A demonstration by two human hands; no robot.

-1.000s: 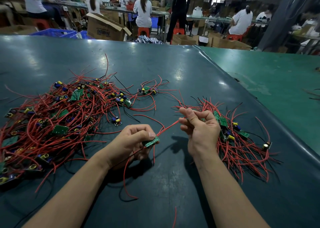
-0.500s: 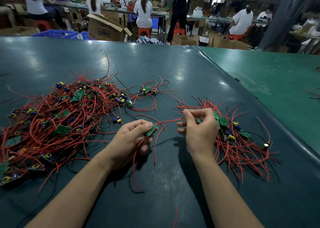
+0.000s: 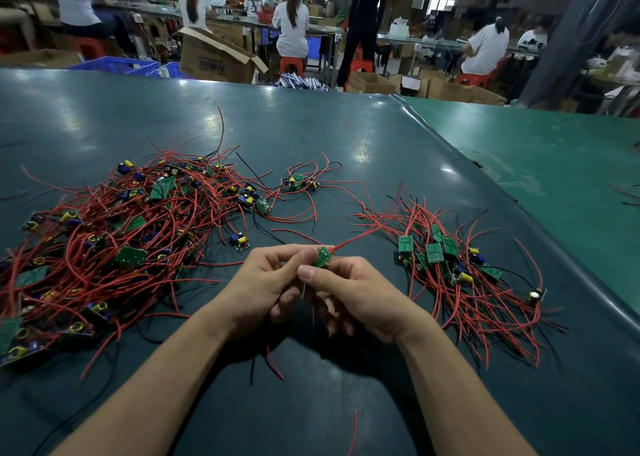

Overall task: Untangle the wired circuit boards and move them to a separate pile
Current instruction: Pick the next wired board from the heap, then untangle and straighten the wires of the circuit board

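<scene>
Room: factory floor; seated workers in white shirts at long benches behind, one standing person in black (image 3: 363,22), open cardboard box (image 3: 216,57), blue crates (image 3: 117,64), red stools (image 3: 291,64).
Surface: dark teal mat (image 3: 311,136) over the near table; a lighter green table (image 3: 554,171) adjoins on the right.
Tangled pile: large heap of green circuit boards with red and black leads (image 3: 114,247), left of centre, spreading to the left frame edge.
Stray cluster: small knot of boards with wires (image 3: 299,182), apart from the heap on its far right side.
Sorted pile: smaller group of boards with red wires (image 3: 460,275), right of the hands, several boards lying green face up.
Held board: one small green circuit board (image 3: 322,257), raised off the mat at centre, between the two piles. Red lead runs from it up and right toward the sorted pile; further leads hang below the hands, a red end (image 3: 275,369) near the mat.
Left hand (image 3: 263,282): fingers curled, thumb and fingertips pinching the held board's left side.
Right hand (image 3: 356,292): thumb laid across toward the left hand, fingers curled under, gripping the same board from the right; the two hands touch.
Loose wire: single red lead (image 3: 353,435) on the mat between the forearms.
</scene>
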